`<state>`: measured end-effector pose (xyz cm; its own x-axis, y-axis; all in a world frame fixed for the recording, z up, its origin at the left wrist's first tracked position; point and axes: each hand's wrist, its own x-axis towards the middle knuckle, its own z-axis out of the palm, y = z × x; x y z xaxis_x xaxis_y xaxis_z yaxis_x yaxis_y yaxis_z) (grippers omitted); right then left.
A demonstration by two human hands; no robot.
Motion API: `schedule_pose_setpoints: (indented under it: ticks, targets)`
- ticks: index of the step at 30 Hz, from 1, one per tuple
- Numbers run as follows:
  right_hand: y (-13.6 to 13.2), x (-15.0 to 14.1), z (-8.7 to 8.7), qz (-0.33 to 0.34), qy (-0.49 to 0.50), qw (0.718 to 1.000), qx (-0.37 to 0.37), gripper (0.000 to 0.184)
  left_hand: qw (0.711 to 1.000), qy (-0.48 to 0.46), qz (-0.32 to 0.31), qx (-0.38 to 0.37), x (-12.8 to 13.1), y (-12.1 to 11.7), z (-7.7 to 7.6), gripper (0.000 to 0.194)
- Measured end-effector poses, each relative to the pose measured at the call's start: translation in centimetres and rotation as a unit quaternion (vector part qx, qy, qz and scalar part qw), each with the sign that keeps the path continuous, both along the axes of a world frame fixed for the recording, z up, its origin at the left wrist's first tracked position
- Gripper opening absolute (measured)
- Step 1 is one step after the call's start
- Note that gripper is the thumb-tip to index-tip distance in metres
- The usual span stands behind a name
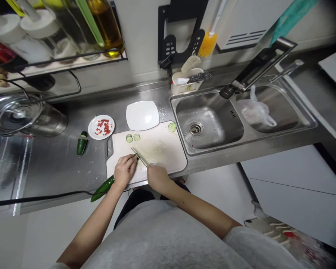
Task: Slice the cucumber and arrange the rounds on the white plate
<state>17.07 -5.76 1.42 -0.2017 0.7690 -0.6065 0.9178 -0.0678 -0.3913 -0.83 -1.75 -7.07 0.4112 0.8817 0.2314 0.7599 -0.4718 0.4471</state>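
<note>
My left hand (125, 170) is closed over a long green cucumber (103, 188), whose far end sticks out past the cutting board towards the counter's front edge. My right hand (157, 178) grips a knife (141, 158), its blade slanting up and left beside my left fingertips. Under both hands lies the white cutting board (170, 160). Cucumber slices (129, 138) sit in two small groups near its upper left, and more slices (172, 127) at its upper right corner. The cut end of the cucumber under my fingers is mostly hidden.
Behind the board is a white square plate (142, 115); left of it, a round plate (93, 127) with red pieces. Cucumber chunks (81, 146) lie on the steel counter. A pot (52, 119) stands far left. At right is a double sink (212, 140) with a faucet (249, 76).
</note>
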Motion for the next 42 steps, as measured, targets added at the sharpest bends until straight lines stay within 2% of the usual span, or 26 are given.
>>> schedule_pose_setpoints:
  ticks: [15,21,25,31,36,39,42]
  targets:
    - [0.7,-0.5,-0.8,-0.001,-0.009,1.000,0.004,0.027,1.000,-0.001,0.000,-0.009,-0.1,0.0,-0.2,0.025]
    - [0.7,-0.4,-1.4,-0.021,-0.001,1.000,0.012,0.029,1.000,-0.004,0.002,-0.004,-0.1,0.1,-0.2,0.026]
    - [0.7,0.1,-1.6,-0.016,-0.004,1.000,0.009,0.028,1.000,-0.002,-0.001,-0.004,0.1,0.1,0.2,0.026]
    - [0.2,2.3,-1.1,-0.023,-0.058,0.996,0.061,0.033,1.000,0.004,0.014,-0.013,0.2,0.0,0.8,0.029]
    - [-0.2,4.8,-0.3,-0.044,-0.155,0.980,0.115,0.033,0.995,-0.068,0.064,-0.017,0.3,0.1,1.4,0.032]
    - [-0.5,5.7,-0.2,-0.061,-0.176,0.970,0.156,0.034,0.985,-0.132,0.110,-0.032,0.9,0.7,2.1,0.033]
    - [-0.8,6.0,-0.3,-0.067,-0.178,0.965,0.179,0.038,0.976,-0.172,0.120,-0.054,1.9,1.5,2.8,0.033]
